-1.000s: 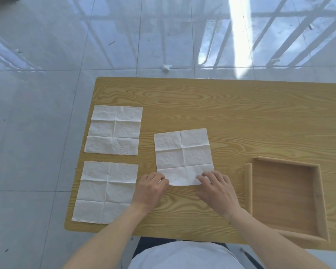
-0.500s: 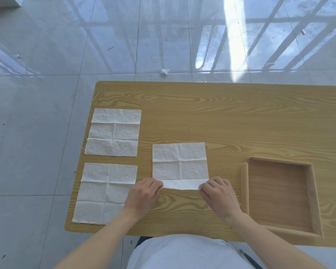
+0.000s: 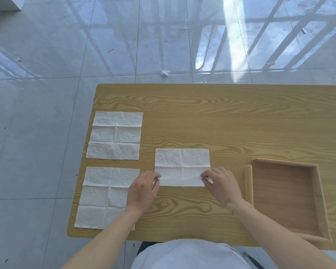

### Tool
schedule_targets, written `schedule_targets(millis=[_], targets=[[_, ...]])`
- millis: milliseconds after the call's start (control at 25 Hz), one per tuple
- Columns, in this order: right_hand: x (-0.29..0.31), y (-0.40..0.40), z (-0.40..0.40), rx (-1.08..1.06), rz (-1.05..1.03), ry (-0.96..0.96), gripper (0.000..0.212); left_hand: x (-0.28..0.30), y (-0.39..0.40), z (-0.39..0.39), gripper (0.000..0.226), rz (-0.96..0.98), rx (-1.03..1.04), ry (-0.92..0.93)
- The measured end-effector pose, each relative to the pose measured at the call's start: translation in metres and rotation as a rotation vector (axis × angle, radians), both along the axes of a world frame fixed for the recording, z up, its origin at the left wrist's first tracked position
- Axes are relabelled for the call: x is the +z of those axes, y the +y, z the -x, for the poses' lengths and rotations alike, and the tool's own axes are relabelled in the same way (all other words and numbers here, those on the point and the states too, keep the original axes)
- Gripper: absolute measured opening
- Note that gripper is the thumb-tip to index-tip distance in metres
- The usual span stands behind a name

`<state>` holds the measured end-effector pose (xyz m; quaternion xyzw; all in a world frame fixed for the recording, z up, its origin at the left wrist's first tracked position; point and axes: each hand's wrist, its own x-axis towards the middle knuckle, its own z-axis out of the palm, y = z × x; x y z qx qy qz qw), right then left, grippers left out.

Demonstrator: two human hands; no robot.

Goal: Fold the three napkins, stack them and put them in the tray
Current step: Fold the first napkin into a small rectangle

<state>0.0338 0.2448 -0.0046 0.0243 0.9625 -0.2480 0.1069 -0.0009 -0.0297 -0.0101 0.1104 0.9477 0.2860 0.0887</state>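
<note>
Three white paper napkins lie on a wooden table [image 3: 221, 117]. The middle napkin [image 3: 181, 164] has its near edge folded up over itself. My left hand [image 3: 144, 188] pinches the left end of that folded flap and my right hand [image 3: 220, 184] pinches the right end. Two unfolded napkins lie flat at the left: the far napkin [image 3: 114, 135] and the near napkin [image 3: 105, 197], whose right edge my left forearm partly covers. An empty wooden tray [image 3: 248, 183] sits at the near right, just beside my right hand.
The table's left edge runs close beside the two flat napkins. Beyond the table is a glossy tiled floor with a small crumpled white scrap [image 3: 164, 72] on it. My white-clothed torso is at the table's near edge.
Both hands have lifted the middle napkin's near edge and carried it away from me over the napkin, so its visible shape has grown shorter. The other napkins and tray have stayed put.
</note>
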Motion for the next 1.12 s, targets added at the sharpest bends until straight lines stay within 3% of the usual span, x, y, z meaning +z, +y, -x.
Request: schedule_targets(millis=[360, 920, 1120], targets=[[-0.01, 0.002, 0.03, -0.033, -0.074, -0.145, 0.016, -0.012, 0.006, 0.028, 0.016, 0.035, 0.142, -0.223], [-0.022, 0.006, 0.031, -0.097, -0.195, -0.169, 0.021, -0.017, 0.007, 0.036, 0.012, 0.132, 0.159, -0.198], [-0.019, 0.006, 0.028, -0.133, -0.202, -0.087, 0.037, -0.017, 0.001, 0.041, 0.017, 0.15, 0.187, -0.16]])
